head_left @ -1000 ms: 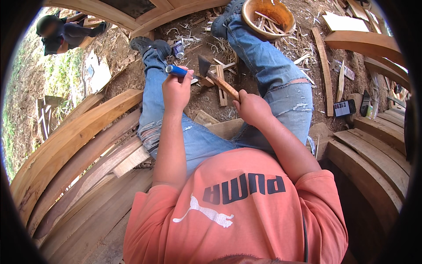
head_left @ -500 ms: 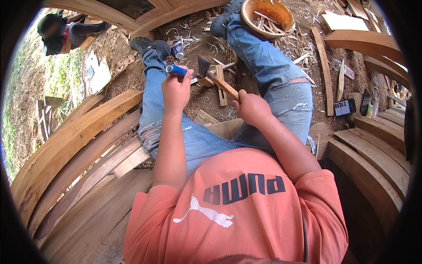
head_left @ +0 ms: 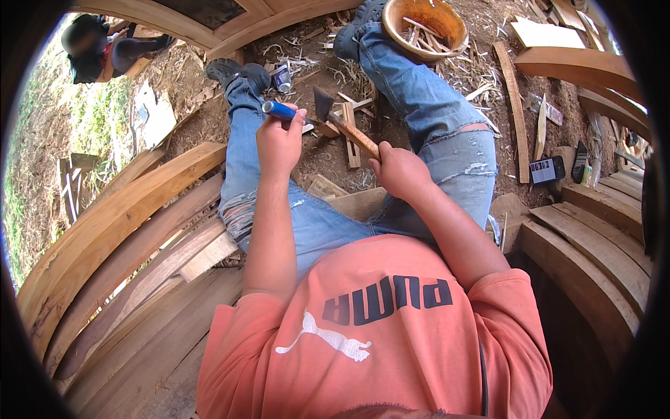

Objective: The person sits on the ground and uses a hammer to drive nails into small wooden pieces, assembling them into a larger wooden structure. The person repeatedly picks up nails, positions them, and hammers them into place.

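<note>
My left hand (head_left: pixel 280 143) is closed round a blue-handled chisel (head_left: pixel 279 110), whose capped end points up and to the left. Most of its blade is hidden. My right hand (head_left: pixel 401 171) grips the wooden handle of a hatchet-like tool (head_left: pixel 356 136). Its dark, flared head is tilted toward the upper left, just right of the chisel. Beneath the two tools, between my legs, a narrow slotted piece of wood (head_left: pixel 350 143) rests near a cross strip. The exact contact between tools and wood cannot be made out.
Curved planks (head_left: pixel 132 209) are stacked at my left, more beams (head_left: pixel 593 244) at my right. A bucket (head_left: pixel 394 21) of wood scraps stands beyond my right foot. A phone (head_left: pixel 546 170) lies near the right-hand planks, and a can (head_left: pixel 282 78) near my left shoe. Another person (head_left: pixel 87 49) is far left.
My hands and both tools hold nearly the same place. The person at the far left has shifted slightly in posture.
</note>
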`<action>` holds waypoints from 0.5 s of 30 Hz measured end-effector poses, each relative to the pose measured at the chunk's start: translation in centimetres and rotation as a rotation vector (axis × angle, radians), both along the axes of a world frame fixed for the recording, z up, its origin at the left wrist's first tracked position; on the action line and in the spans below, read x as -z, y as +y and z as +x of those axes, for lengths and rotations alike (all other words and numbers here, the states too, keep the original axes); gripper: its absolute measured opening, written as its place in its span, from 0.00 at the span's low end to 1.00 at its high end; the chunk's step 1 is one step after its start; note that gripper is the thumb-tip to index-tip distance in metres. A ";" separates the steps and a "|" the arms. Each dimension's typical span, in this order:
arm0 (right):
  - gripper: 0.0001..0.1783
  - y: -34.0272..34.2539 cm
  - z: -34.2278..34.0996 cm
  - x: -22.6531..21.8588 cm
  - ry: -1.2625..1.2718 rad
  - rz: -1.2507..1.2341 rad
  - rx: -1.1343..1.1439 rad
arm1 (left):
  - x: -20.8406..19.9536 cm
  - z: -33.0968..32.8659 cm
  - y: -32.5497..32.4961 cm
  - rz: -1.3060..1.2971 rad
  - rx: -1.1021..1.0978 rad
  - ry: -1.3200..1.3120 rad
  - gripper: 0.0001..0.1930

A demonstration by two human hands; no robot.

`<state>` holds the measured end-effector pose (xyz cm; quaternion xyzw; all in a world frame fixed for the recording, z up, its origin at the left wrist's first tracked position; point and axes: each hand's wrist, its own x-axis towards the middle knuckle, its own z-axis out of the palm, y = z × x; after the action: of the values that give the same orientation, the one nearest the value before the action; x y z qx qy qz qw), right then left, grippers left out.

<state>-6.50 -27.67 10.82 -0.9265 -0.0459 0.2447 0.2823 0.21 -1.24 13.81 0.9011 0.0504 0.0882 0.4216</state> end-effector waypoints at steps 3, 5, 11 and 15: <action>0.19 0.0 0.0 0.1 0.000 0.000 0.000 | 0.1 0.1 0.0 -0.003 -0.007 0.006 0.13; 0.19 0.0 0.0 0.1 0.001 0.000 -0.001 | 0.0 0.1 0.0 -0.006 -0.011 0.013 0.13; 0.19 -0.1 0.0 0.1 0.002 0.003 0.001 | -0.4 0.3 -0.4 0.006 -0.003 0.022 0.13; 0.19 0.0 0.0 -0.1 0.011 0.001 0.000 | -0.1 0.4 -0.3 0.031 -0.005 0.029 0.12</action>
<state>-6.45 -27.67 10.90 -0.9250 -0.0446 0.2496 0.2831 0.61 -1.53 13.90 0.9085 0.0572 0.0770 0.4068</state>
